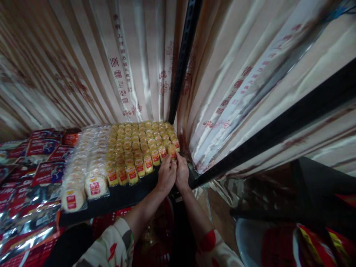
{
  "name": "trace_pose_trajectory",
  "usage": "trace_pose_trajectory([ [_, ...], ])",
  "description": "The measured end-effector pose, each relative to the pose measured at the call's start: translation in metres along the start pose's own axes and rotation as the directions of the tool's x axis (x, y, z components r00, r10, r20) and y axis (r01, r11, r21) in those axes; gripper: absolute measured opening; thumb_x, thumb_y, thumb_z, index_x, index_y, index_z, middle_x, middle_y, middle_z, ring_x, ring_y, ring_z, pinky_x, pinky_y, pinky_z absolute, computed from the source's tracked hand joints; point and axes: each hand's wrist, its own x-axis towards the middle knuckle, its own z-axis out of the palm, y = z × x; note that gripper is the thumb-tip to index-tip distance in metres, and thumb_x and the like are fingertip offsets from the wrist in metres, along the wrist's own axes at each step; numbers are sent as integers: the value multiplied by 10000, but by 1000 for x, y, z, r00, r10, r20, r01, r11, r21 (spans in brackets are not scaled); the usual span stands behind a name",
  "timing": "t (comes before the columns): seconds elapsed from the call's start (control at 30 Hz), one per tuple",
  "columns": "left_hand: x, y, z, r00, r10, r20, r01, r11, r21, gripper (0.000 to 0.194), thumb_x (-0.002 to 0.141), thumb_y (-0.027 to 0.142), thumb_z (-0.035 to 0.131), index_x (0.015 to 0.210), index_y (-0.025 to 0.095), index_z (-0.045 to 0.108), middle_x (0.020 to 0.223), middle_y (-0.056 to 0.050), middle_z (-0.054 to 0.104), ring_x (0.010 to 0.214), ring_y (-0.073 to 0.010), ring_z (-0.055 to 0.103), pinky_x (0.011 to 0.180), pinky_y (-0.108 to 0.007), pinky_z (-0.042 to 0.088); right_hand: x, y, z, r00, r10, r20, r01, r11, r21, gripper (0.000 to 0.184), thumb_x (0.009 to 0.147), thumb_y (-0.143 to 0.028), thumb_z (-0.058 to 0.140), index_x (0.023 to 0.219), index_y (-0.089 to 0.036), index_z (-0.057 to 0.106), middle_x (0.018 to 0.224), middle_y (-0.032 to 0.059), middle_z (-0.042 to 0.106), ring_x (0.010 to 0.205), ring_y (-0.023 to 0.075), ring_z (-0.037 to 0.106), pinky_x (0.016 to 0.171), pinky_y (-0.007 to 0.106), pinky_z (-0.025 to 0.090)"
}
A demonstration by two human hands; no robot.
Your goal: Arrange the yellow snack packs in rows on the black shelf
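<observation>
My left hand (166, 175) and my right hand (182, 172) come together at the front right end of a block of small yellow snack packets (139, 167). Between my fingertips is one yellow packet (171, 149) with a red-and-orange label; both hands are closed on its lower edge. The other packets stand upright in tight rows on a black shelf (122, 198). To their left, rows of round white cakes in clear wrappers (95, 184) stand on the same shelf. My fingers hide the bottom of the held packet.
Dark red packaged goods (46, 146) are piled at the left. A pleated printed curtain (144, 55) hangs behind the shelf, with a black metal post (183, 55) at the corner. A red basket (161, 256) is below; a white tub (247, 241) stands lower right.
</observation>
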Motion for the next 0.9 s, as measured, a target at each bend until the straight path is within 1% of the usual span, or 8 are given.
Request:
trace_pose_trajectory([
  [0.2, -4, -2, -2, 996, 71, 47, -77, 984, 158, 459, 858, 206, 376, 1273, 65, 514, 1416, -127, 418, 1342, -173, 339, 1155, -315, 214, 0, 5, 5, 999, 12, 37, -9, 998, -69, 524, 802, -148, 355, 1309, -193, 482, 1012, 86, 534, 889, 178, 563, 831, 318, 484],
  [0.3, -8, 0, -5, 996, 62, 62, -71, 984, 165, 457, 855, 190, 373, 1276, 85, 517, 1433, -107, 395, 1343, -172, 338, 1153, -318, 226, -1, 6, 6, 1000, 10, 18, -9, 997, -75, 531, 797, -152, 364, 1316, -203, 462, 1045, 83, 538, 913, 174, 567, 838, 308, 481],
  [0.47, -18, 5, -11, 994, 83, 70, -93, 984, 152, 369, 850, 194, 406, 1147, 159, 622, 1363, -75, 496, 1307, -183, 395, 1134, -335, 268, 0, 7, 6, 998, -38, -48, 38, 999, -18, 469, 769, -147, 360, 1209, -141, 521, 1104, 118, 563, 992, 191, 540, 905, 351, 454],
  [0.57, -37, 2, -18, 989, 143, 34, -146, 983, 109, 313, 851, 191, 404, 1042, 190, 651, 1271, -61, 569, 1217, -178, 484, 1068, -330, 360, 4, 0, 3, 992, -77, -104, 79, 997, 11, 374, 775, -169, 374, 1086, -135, 580, 1058, 124, 581, 964, 195, 545, 881, 363, 466],
  [0.7, -89, -21, -40, 975, 222, 26, -223, 974, 36, 256, 862, 217, 400, 946, 178, 639, 1017, -68, 646, 947, -147, 601, 860, -273, 481, -9, -23, -13, 969, -138, -207, 151, 987, 47, 273, 831, -217, 390, 965, -146, 617, 988, 116, 597, 973, 201, 544, 883, 372, 453],
  [0.8, -133, -54, -65, 977, 124, 172, -142, 985, 102, 253, 845, 188, 404, 921, 182, 646, 926, -50, 660, 887, -143, 606, 836, -264, 469, -43, -44, -31, 979, -172, -105, 188, 966, 176, 191, 847, -247, 448, 876, -174, 622, 894, 69, 609, 858, 171, 569, 774, 308, 467],
  [0.87, -154, -80, -84, 964, -51, 260, -8, 975, 221, 263, 805, 139, 418, 892, 189, 661, 934, -42, 675, 920, -157, 602, 866, -279, 453, -71, -55, -40, 979, -175, 107, 132, 938, 321, 200, 863, -271, 454, 752, -186, 597, 766, 24, 586, 721, 138, 558, 667, 260, 450],
  [0.9, -161, -94, -92, 951, -157, 266, 77, 955, 287, 274, 786, 121, 424, 891, 190, 668, 954, -41, 680, 940, -166, 600, 875, -285, 448, -86, -60, -41, 950, -188, 251, 84, 924, 373, 240, 873, -284, 440, 703, -187, 579, 702, 7, 568, 663, 126, 543, 630, 245, 436],
])
